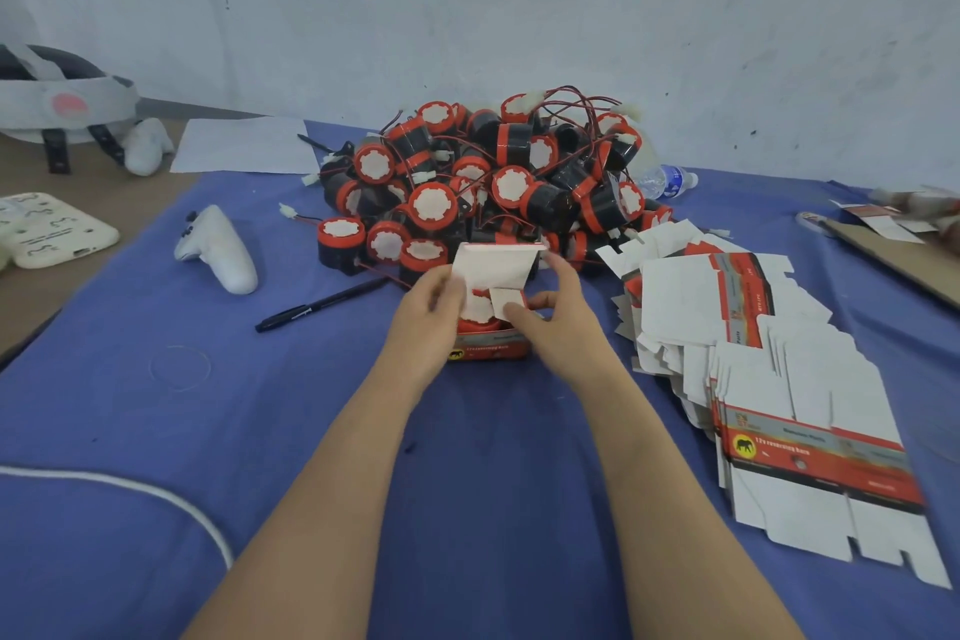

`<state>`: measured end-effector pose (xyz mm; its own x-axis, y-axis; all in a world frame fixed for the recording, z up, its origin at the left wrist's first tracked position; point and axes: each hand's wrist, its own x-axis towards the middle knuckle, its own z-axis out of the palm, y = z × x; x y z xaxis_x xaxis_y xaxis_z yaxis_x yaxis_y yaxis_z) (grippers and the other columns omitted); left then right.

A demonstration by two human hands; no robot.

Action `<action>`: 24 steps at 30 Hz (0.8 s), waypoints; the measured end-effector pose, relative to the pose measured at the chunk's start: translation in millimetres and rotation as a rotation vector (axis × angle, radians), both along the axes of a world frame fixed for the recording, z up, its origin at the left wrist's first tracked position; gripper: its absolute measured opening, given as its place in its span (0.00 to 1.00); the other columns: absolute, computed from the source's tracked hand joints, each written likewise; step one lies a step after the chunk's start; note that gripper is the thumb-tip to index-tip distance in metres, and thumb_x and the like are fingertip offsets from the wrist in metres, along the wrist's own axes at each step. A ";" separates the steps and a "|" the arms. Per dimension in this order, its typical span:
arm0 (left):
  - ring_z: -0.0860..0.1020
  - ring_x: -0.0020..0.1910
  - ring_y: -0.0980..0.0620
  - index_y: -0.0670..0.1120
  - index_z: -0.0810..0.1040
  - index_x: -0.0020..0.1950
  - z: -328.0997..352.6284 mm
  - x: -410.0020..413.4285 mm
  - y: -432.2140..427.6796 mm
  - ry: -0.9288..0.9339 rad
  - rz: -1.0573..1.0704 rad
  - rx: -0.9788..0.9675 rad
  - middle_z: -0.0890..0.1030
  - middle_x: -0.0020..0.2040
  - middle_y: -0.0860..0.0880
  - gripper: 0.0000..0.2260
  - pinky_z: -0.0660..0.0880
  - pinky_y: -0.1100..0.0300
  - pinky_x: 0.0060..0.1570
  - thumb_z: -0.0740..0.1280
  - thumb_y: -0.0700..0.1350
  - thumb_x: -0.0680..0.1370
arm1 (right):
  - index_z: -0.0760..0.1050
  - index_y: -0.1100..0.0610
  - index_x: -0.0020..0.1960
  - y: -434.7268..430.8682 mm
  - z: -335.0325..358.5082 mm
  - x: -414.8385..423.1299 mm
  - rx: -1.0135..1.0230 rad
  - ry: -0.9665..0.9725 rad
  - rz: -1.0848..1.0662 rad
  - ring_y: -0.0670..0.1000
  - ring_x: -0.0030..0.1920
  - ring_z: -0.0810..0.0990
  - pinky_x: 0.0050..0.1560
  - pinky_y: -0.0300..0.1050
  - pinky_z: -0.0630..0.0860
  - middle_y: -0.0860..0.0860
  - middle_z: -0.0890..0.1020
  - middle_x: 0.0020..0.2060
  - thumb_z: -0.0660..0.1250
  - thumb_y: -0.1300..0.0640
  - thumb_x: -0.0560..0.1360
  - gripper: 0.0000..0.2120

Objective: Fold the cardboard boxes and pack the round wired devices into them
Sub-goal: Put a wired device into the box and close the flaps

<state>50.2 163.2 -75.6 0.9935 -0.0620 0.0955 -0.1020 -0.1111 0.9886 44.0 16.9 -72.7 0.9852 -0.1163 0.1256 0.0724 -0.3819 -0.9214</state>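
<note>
A small red-and-white cardboard box (pixel 491 346) is standing at the centre of the tabletop, on a blue cloth (pixel 156 405), just in front of the person, its white lid flap (pixel 493 263) sticking up and one round wired device (pixel 475 312), red with a white face, showing inside it. The left hand (pixel 426 322) is holding the box from its left side, its grip curled round the wall and the edge of the lid flap. The right hand (pixel 558 327) is holding it from the right, its grip narrow, the thumb pressing a small side flap (pixel 506 301) inward while the fingers are reaching up to the lid flap's right edge. Just behind the box a large pile of round wired devices (pixel 488 177) is lying heaped, black bodies with red caps, thin wires and white plugs trailing out. To the right of the box a fanned stack of flat box blanks (pixel 753 379) is spreading toward the near edge. A black pen (pixel 322 304) is lying left of the box, with a white controller (pixel 221 250) beyond it. A clear water bottle (pixel 667 179) is lying behind the pile at the right, a white sheet of paper (pixel 241 146) is lying at the far left of the cloth, and a white headset (pixel 57 104) is resting on the bare brown surface further left. A white cord (pixel 156 494) is curving across the near left corner
</note>
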 end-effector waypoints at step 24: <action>0.81 0.45 0.59 0.54 0.82 0.49 3.9 -4.1 6.7 0.026 -0.057 -0.122 0.82 0.50 0.53 0.13 0.77 0.69 0.38 0.59 0.41 0.79 | 0.74 0.44 0.63 -18.6 2.6 -8.9 -0.127 -0.026 0.217 0.37 0.49 0.78 0.45 0.29 0.74 0.40 0.78 0.52 0.65 0.54 0.78 0.14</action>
